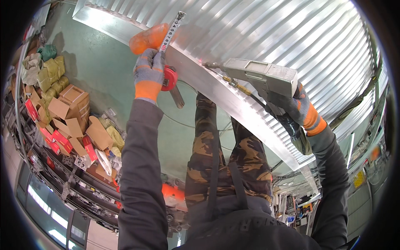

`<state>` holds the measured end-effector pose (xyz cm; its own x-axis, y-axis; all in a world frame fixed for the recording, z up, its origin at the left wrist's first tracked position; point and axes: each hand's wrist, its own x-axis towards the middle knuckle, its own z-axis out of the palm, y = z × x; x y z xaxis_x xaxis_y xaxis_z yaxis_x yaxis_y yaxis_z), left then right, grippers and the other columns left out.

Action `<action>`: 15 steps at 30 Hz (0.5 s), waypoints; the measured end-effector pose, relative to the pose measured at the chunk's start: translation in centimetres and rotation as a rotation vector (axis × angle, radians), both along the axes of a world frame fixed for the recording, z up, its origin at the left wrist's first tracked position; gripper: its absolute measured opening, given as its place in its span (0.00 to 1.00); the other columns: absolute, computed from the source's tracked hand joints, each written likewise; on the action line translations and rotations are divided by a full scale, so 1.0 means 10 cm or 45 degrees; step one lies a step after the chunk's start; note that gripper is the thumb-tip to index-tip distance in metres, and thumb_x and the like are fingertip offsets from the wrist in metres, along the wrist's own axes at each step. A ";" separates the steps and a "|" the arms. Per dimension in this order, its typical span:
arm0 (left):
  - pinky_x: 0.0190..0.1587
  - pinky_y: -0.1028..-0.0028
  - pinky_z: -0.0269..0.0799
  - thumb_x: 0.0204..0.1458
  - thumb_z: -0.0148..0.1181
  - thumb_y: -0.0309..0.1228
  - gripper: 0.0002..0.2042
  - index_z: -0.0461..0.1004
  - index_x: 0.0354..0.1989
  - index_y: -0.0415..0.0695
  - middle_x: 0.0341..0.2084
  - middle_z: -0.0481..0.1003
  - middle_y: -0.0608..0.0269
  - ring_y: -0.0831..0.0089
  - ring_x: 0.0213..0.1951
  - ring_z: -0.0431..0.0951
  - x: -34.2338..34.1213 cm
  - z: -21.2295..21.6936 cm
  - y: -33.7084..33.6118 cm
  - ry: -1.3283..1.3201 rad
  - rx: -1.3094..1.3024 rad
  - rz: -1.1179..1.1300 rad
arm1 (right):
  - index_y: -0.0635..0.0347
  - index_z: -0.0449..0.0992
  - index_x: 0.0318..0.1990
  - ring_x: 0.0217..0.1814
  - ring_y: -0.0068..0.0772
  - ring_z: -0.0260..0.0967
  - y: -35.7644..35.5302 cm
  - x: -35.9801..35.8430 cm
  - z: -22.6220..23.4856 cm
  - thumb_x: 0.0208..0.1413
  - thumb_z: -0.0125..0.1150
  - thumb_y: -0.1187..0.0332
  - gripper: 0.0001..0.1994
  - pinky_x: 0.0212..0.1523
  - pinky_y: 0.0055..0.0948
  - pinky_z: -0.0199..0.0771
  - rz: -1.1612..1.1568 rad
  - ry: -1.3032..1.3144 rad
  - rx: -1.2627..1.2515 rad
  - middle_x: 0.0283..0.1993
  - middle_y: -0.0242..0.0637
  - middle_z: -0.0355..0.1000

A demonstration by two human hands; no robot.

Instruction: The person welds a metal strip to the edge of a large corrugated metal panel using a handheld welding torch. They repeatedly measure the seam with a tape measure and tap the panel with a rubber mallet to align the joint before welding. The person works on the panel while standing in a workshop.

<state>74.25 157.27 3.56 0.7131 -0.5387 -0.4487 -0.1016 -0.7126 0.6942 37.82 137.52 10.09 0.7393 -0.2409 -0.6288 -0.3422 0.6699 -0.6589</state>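
Observation:
My left hand (148,74), in a grey and orange glove, is closed on a red tape measure (169,78). The marked blade (170,34) sticks out past my fingers over a metal panel's edge. Just beyond that hand is a translucent orange block (146,39); a grey metal bar (177,98) shows below the tape case, and whether the two join is hidden. My right hand (302,109), gloved alike, grips a grey handheld laser welding gun (262,75) with a brass-fitted wire feed tube (235,84). Its nozzle points left at the panel's flange, close to a faint red spot.
The ribbed silvery metal panel (266,31), with a flat flange (246,112), slants across the front and right. Cardboard boxes (75,100) and yellow sacks (52,75) are piled at left on the green floor (98,60). A thick cable (298,137) hangs from the gun.

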 end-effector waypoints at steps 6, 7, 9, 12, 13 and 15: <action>0.37 0.69 0.73 0.61 0.60 0.31 0.08 0.76 0.38 0.37 0.29 0.76 0.58 0.71 0.30 0.77 0.01 0.02 0.00 -0.037 0.084 -0.023 | 0.68 0.74 0.57 0.46 0.21 0.72 -0.09 0.21 0.18 0.63 0.64 0.66 0.19 0.47 0.23 0.75 0.100 -0.007 -0.153 0.47 0.35 0.78; 0.37 0.69 0.73 0.61 0.60 0.32 0.08 0.76 0.38 0.37 0.30 0.76 0.57 0.70 0.31 0.77 0.02 0.03 -0.01 -0.030 0.103 -0.024 | 0.67 0.75 0.56 0.46 0.21 0.72 -0.06 0.18 0.15 0.63 0.63 0.66 0.18 0.46 0.23 0.75 0.049 -0.023 -0.126 0.46 0.35 0.78; 0.38 0.68 0.73 0.61 0.60 0.32 0.08 0.77 0.38 0.38 0.30 0.76 0.56 0.69 0.32 0.77 0.00 0.04 -0.03 -0.020 0.133 -0.017 | 0.67 0.75 0.56 0.46 0.20 0.72 -0.06 0.15 0.12 0.63 0.63 0.66 0.17 0.46 0.24 0.75 0.036 -0.045 -0.131 0.46 0.35 0.78; 0.39 0.67 0.73 0.61 0.60 0.32 0.08 0.77 0.38 0.38 0.31 0.76 0.56 0.68 0.32 0.78 -0.01 0.07 -0.04 0.004 0.140 0.007 | 0.67 0.76 0.55 0.46 0.20 0.72 -0.08 0.17 0.13 0.63 0.62 0.67 0.17 0.45 0.24 0.75 0.076 -0.056 -0.173 0.46 0.35 0.78; 0.39 0.68 0.73 0.61 0.60 0.32 0.08 0.77 0.38 0.38 0.31 0.76 0.56 0.68 0.32 0.78 -0.01 0.06 -0.04 0.016 0.134 0.015 | 0.67 0.76 0.55 0.45 0.20 0.72 -0.05 0.15 0.12 0.63 0.62 0.67 0.17 0.45 0.23 0.75 0.036 -0.051 -0.155 0.45 0.35 0.78; 0.39 0.67 0.73 0.61 0.61 0.32 0.09 0.77 0.38 0.38 0.32 0.75 0.55 0.68 0.32 0.78 -0.01 0.05 -0.04 -0.019 0.140 0.013 | 0.67 0.76 0.55 0.44 0.20 0.72 -0.05 0.13 0.12 0.64 0.62 0.67 0.16 0.44 0.23 0.75 0.026 -0.061 -0.144 0.45 0.36 0.78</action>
<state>74.17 156.90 4.04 0.7251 -0.4797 -0.4940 -0.1037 -0.7853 0.6104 39.08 137.00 11.27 0.7732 -0.2930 -0.5625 -0.3212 0.5838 -0.7457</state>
